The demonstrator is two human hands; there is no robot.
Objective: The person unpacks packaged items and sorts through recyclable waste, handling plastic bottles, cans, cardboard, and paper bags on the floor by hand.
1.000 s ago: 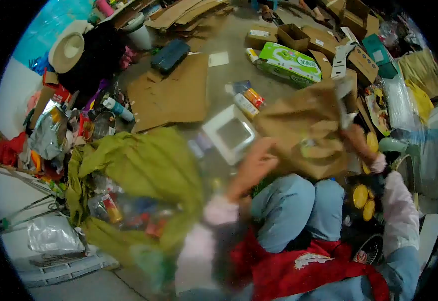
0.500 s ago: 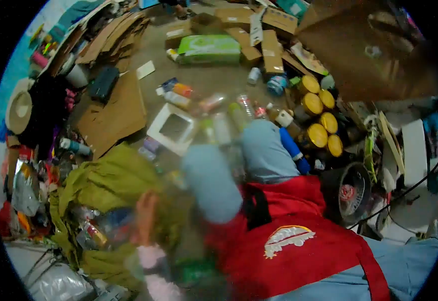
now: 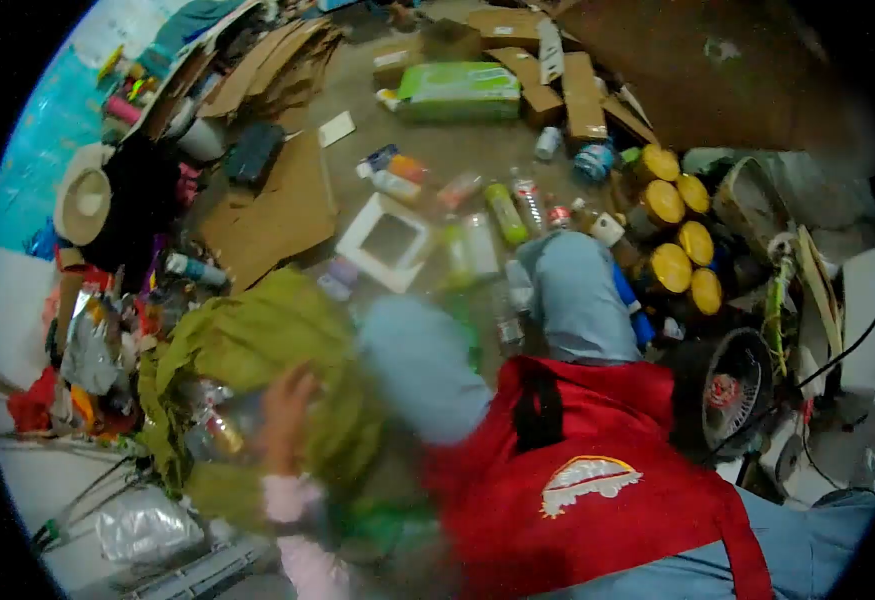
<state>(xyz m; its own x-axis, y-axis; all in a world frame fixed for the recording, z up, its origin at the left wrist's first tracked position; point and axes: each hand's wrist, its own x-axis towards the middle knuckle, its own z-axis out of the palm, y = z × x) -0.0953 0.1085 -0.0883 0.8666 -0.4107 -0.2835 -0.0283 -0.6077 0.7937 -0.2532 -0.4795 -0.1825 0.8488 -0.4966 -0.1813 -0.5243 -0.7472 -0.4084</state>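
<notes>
My left hand (image 3: pixel 285 415) is over the right part of an olive-green sack (image 3: pixel 257 325), touching or just above its cloth. Motion blur smears its fingers, so whether they grip the cloth cannot be made out. Clear plastic bottles and wrappers (image 3: pixel 219 430) lie inside the sack's opening. A large brown cardboard sheet (image 3: pixel 717 85) hangs raised at the upper right. My right hand is not in view, and what supports the sheet is hidden.
A white square frame (image 3: pixel 384 243) and several bottles (image 3: pixel 505 213) lie before my knees. Beyond are a green box (image 3: pixel 459 92) and flattened cardboard (image 3: pixel 282 215). Yellow-lidded jars (image 3: pixel 670 268) and a black round fan-like object (image 3: pixel 725 388) stand at the right.
The brown sheet went from in front of my knees to the upper right. My left hand moved down-left from beside the white frame to the sack. My right hand left view, and the camera view turned.
</notes>
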